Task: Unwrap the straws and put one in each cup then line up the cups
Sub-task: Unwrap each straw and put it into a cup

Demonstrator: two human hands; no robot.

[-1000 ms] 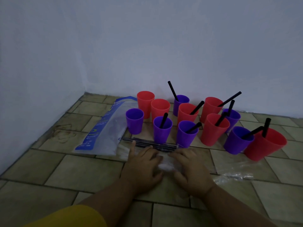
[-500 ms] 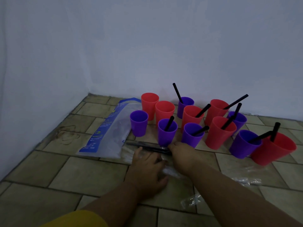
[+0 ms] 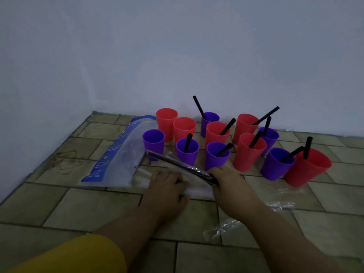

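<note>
Since a second ago my right hand (image 3: 226,179) has left the wrapper, reached forward and closed on the near end of the bundle of wrapped straws (image 3: 178,164), tilting it up off the tiled floor (image 3: 88,205). The cluster of cups (image 3: 250,150) stands behind, most with a black straw; the two red cups at the back left (image 3: 167,123) and the purple cup (image 3: 153,141) beside them look empty. The blue-printed bag (image 3: 118,156) lies to the left. My left hand (image 3: 167,187) lies flat, fingers together, pressing the clear wrapper (image 3: 197,189) down. The bundle's long axis runs from my right fingers, pinched round its near end, away and leftward toward the purple cup. My left hand sits just beside its middle, so it is the nearer one to peel a straw free.
</note>
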